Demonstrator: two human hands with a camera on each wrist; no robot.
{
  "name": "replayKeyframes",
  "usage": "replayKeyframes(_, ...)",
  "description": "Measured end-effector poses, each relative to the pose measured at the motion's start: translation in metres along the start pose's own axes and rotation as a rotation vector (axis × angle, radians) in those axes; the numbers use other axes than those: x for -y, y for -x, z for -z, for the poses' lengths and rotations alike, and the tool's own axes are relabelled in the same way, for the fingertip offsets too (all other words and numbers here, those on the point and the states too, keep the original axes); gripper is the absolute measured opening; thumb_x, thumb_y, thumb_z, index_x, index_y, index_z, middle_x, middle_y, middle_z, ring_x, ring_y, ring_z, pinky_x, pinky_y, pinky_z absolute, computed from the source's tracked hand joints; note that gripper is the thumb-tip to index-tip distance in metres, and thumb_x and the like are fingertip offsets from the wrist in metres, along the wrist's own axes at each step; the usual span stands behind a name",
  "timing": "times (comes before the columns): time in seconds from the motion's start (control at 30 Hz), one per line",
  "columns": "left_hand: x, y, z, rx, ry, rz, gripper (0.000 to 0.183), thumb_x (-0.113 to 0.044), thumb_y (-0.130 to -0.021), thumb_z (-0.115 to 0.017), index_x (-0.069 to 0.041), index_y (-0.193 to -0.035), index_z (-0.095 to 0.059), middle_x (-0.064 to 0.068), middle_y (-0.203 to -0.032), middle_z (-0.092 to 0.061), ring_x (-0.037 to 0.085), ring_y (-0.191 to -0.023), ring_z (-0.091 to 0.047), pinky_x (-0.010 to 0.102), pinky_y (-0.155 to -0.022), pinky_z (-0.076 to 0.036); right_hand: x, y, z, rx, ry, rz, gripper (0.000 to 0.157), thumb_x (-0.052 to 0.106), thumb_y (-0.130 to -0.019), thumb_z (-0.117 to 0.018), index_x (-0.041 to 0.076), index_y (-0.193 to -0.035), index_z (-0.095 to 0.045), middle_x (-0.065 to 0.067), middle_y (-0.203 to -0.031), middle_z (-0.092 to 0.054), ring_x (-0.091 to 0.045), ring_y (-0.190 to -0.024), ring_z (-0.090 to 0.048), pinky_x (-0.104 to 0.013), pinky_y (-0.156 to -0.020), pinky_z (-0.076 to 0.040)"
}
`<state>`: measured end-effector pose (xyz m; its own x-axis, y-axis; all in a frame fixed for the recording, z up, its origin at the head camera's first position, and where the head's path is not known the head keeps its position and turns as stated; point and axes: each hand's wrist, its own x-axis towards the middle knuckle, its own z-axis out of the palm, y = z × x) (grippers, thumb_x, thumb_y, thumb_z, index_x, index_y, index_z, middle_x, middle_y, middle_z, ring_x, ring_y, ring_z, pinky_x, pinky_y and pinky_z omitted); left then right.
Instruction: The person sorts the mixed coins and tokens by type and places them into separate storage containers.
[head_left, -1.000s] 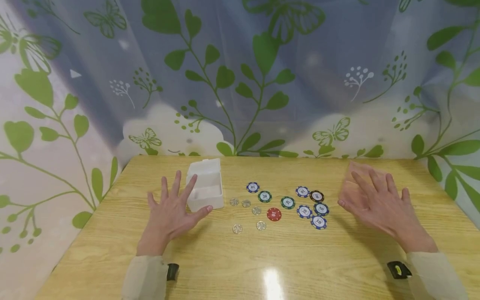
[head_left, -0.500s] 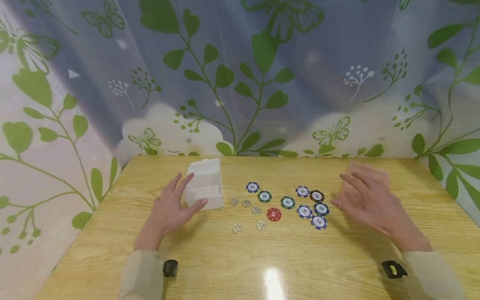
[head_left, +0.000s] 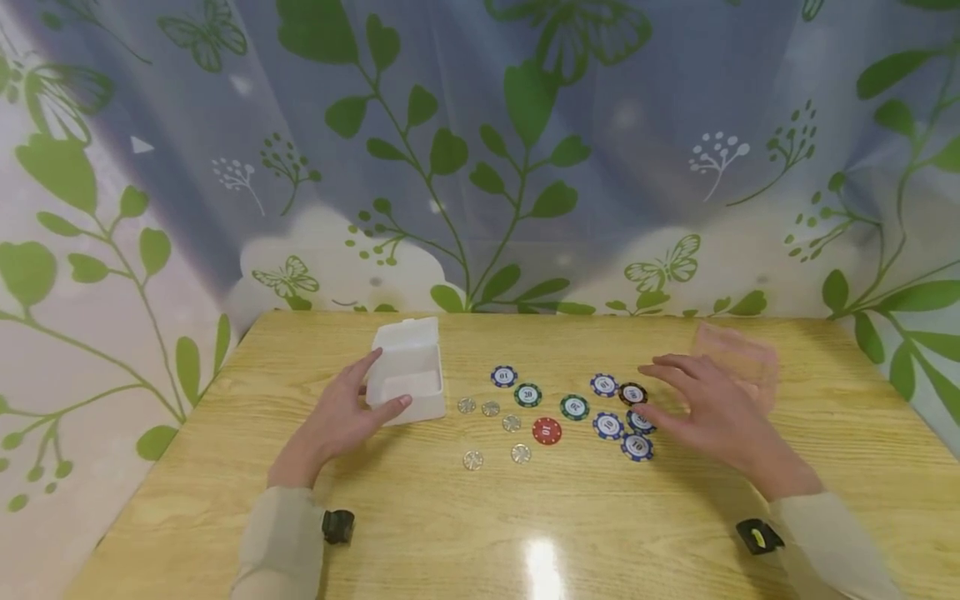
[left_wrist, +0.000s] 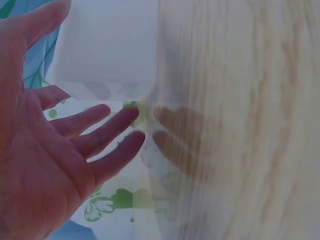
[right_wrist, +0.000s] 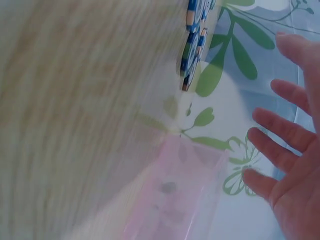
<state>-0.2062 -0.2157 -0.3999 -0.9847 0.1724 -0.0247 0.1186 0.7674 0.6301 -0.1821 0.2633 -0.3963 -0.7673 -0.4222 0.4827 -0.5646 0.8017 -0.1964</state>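
Observation:
My left hand (head_left: 333, 429) is at the near left side of a white lidded box (head_left: 423, 407), whose lid (head_left: 407, 334) stands raised. The thumb lies over the near edge and the index finger reaches the far left side; in the left wrist view the other fingers spread loosely below the box. My right hand (head_left: 712, 417) hovers over the right end of the poker chips, fingers loosely bent and holding nothing. Its thumb partly covers a blue chip (head_left: 641, 420). Near it lie a black chip (head_left: 633, 394) and a blue "10" chip (head_left: 637, 447).
A see-through pink box (head_left: 757, 358) stands behind my right hand. Several small gold-toned discs (head_left: 472, 460) lie right of the white box. A red chip (head_left: 547, 431) and green chips (head_left: 574, 407) lie mid-table. A patterned curtain (head_left: 480, 167) hangs behind the wooden table (head_left: 420, 525).
My right hand has moved left from the pink box to above the chips. The left hand has lowered and drawn its fingers in around the white box. Chips and boxes stay in place.

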Motion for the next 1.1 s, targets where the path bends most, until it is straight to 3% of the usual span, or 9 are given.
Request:
replayKeyframes(0.2, 0.005, -0.006, 0.000, 0.026, 0.105, 0.020, 0.098, -0.054, -0.094, -0.069, -0.012, -0.165, -0.015, 0.022, -0.159, -0.037, 0.042, -0.127, -0.061, 0.051, -0.097, -0.054, 0.008, -0.008, -0.008, -0.008, -0.006, 0.045, 0.047, 0.026, -0.083, -0.083, 0.007, -0.124, -0.071, -0.016, -0.126, -0.069, -0.037, -0.114, -0.066, -0.054, -0.091, -0.055)
replayKeyframes(0.5, 0.008, -0.009, 0.004, 0.066, 0.157, 0.048, 0.100, -0.053, -0.093, -0.071, -0.016, -0.165, -0.012, 0.019, -0.164, -0.031, 0.046, -0.134, -0.056, 0.049, -0.095, -0.056, 0.026, -0.013, -0.019, 0.146, -0.120, -0.039, 0.042, 0.033, -0.091, -0.078, 0.015, -0.128, -0.070, -0.007, -0.128, -0.070, -0.024, -0.103, -0.071, -0.044, -0.080, -0.059)
replayKeyframes(0.8, 0.007, -0.014, 0.010, 0.124, 0.212, 0.105, 0.099, -0.051, -0.089, -0.076, -0.020, -0.161, -0.015, 0.022, -0.166, -0.026, 0.046, -0.133, -0.054, 0.036, -0.084, -0.054, 0.045, -0.024, -0.036, 0.250, -0.193, -0.011, 0.041, 0.034, -0.091, -0.078, 0.017, -0.126, -0.071, -0.004, -0.123, -0.074, -0.025, -0.109, -0.072, -0.049, -0.092, -0.057)
replayKeyframes(1.1, 0.012, -0.018, 0.011, 0.162, 0.261, 0.094, 0.100, -0.049, -0.089, -0.077, -0.021, -0.160, -0.013, 0.020, -0.166, -0.027, 0.043, -0.131, -0.056, 0.035, -0.084, -0.053, 0.057, -0.033, -0.043, 0.346, -0.237, 0.006, 0.039, 0.035, -0.092, -0.077, 0.017, -0.125, -0.072, 0.001, -0.124, -0.073, -0.023, -0.112, -0.068, -0.046, -0.093, -0.055)
